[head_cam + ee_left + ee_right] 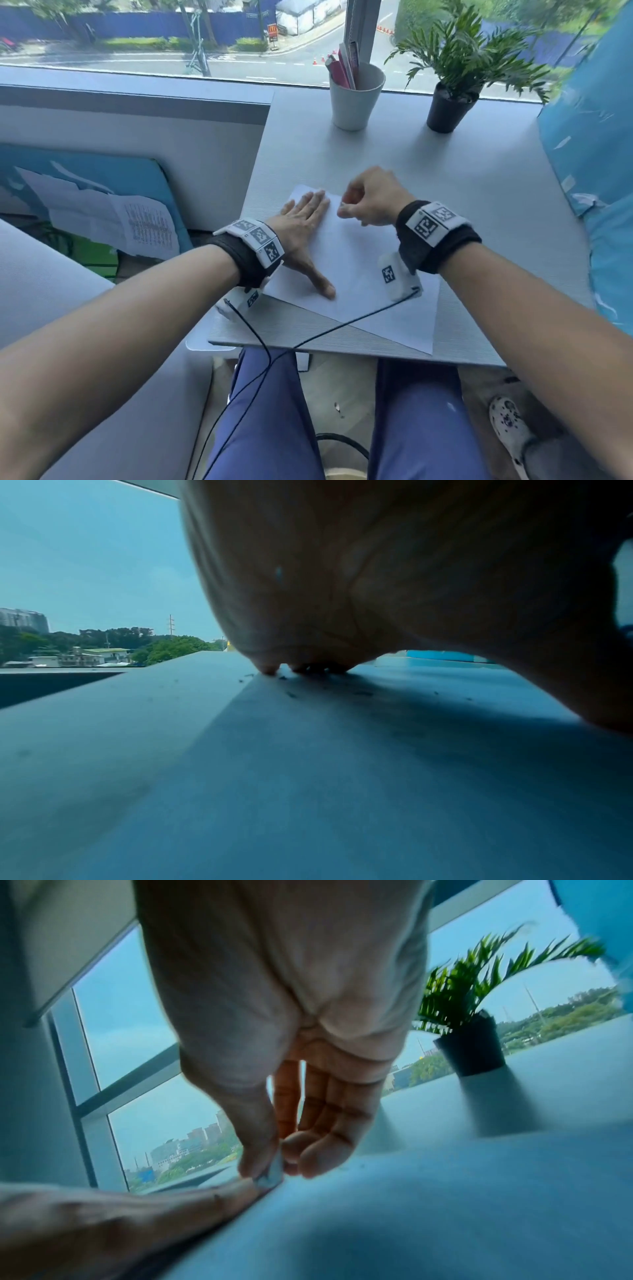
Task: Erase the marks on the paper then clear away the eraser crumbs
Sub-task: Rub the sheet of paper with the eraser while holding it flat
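Paper (359,274) lying flat on table (479,205), pinned by flat left hand (301,219); right hand (370,202) pinching small eraser (272,1173) at the far edge; crumbs (291,694) present, so erasing apparently underway, clearing undone.

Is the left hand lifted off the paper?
No, the left hand lies flat with straight fingers on the paper, pressing it to the table.

I see a pale grey table (479,205) filling the frame's centre. A white paper (370,291) lies angled at its near edge, a white cup (354,102) and a black plant pot (447,113) toward the top, and dark crumbs (291,693) scattered on it.
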